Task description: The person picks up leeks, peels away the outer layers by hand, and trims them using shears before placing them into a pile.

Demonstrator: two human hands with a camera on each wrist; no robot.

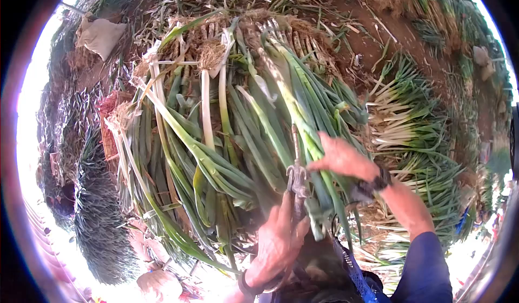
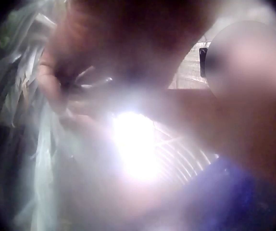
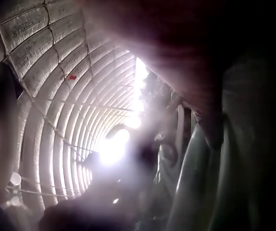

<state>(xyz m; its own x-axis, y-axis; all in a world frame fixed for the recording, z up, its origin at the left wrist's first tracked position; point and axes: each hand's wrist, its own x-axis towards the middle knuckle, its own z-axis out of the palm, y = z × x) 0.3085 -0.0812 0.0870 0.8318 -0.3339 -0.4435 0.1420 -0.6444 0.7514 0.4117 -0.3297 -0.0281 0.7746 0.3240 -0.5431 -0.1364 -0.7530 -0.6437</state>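
Observation:
Long leeks [image 1: 205,157] with white shanks and rooty ends lie heaped in front of me. My right hand [image 1: 346,157] holds one thick green-leaved leek [image 1: 294,100] low along its leaves; in the right wrist view a fingertip [image 3: 214,137] sits against the green leaves [image 3: 191,168]. My left hand [image 1: 278,241] is near my body, its upper fingers stretched up beside a grey metal fitting [image 1: 297,181] with a thin upright rod. I cannot tell whether that hand grips the fitting. Blur and glare veil the left hand [image 2: 56,82] in its wrist view.
More leeks [image 1: 403,119] lie in bundles on the right, roots inward. Dark green leaves [image 1: 100,211] are piled at the left by a red crate [image 1: 108,124]. A pale sack [image 1: 100,35] lies at the far left on the brown soil [image 1: 373,32]. Blue netting [image 1: 354,273] hangs by my lap.

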